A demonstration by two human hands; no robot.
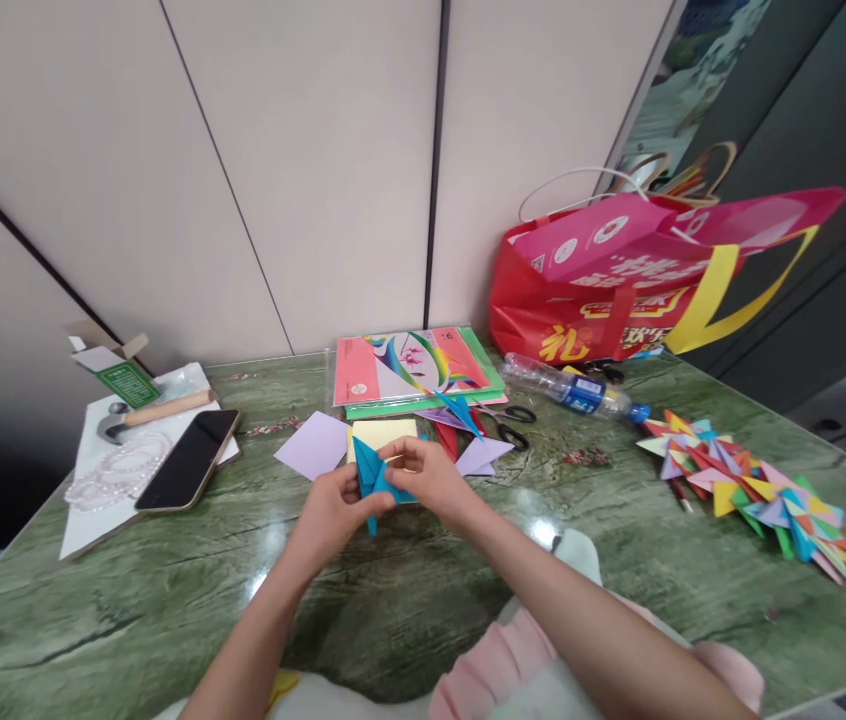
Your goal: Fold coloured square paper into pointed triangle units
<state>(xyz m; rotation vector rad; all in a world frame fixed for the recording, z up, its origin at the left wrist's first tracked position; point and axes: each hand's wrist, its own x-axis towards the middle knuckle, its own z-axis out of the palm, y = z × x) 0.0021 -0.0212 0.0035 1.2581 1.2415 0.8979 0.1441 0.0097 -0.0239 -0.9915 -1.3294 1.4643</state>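
A folded blue paper piece [368, 470] is held between both hands above the table's middle. My left hand [335, 510] pinches its left and lower side, thumb pointing right. My right hand [429, 477] grips its right side with bent fingers. Just behind the hands lies a pale yellow paper stack [385, 431], partly covered by them. A lilac paper square [314, 446] rests to the left. On the right are a folded lilac piece [484, 455], another blue folded piece [459, 412] and scissors with black handles [513, 436].
Paper packs [415, 365] lie by the wall. A plastic bottle [573, 388], a red bag [595, 300] and a colourful pile of folded paper [753, 490] are at right. A phone [189, 460], hammer [160, 409], beads [119, 470] and green box [127, 382] are at left.
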